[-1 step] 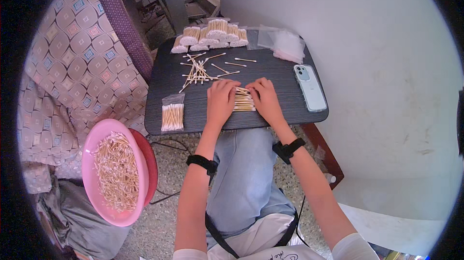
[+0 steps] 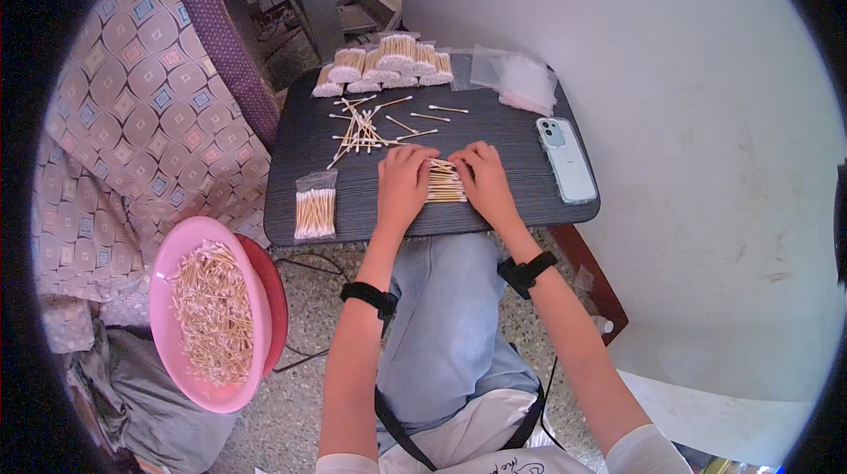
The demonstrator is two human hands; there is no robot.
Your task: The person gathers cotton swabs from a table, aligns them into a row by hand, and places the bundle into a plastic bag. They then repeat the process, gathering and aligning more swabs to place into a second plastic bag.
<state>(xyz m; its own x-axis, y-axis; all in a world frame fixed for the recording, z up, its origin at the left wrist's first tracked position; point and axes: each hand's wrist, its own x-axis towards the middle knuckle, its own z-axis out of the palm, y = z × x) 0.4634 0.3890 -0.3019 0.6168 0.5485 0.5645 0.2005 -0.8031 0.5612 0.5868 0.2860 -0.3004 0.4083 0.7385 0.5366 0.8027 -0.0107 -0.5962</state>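
Left hand: left hand [image 2: 404, 185] lies palm down on the near middle of the table, fingers stretched and close together, pressing against the left side of the swab row; it grips nothing.
Right hand: right hand [image 2: 483, 181] lies flat just right of the left hand, fingers extended, resting on the right side of the same row; nothing enclosed in it.
Swab row: a flat row of cotton swabs [image 2: 444, 184] with wooden sticks lies between the two hands, touching both, at the near middle of the table.
Table: small dark wood-grain table [image 2: 520, 134], directly in front of the person's knees.
Loose swabs: a scattered heap of loose swabs [image 2: 366, 128] just beyond the left hand, a few singles farther right.
Filled bag: one clear bag of swabs [image 2: 315, 208] at the near left part of the table, well left of the left hand.
Bundles: packed swab bundles [image 2: 388, 61] stacked along the far edge.
Empty bags: pile of clear plastic bags [image 2: 520, 79] at the far right corner.
Phone: pale green phone [image 2: 566, 159] face down on the right edge, near the right hand but apart.
Bowl: pink bowl [image 2: 176, 249] holding many loose swabs, near left, beside the table.
Wrists: black wristbands [image 2: 369, 296] on both forearms.
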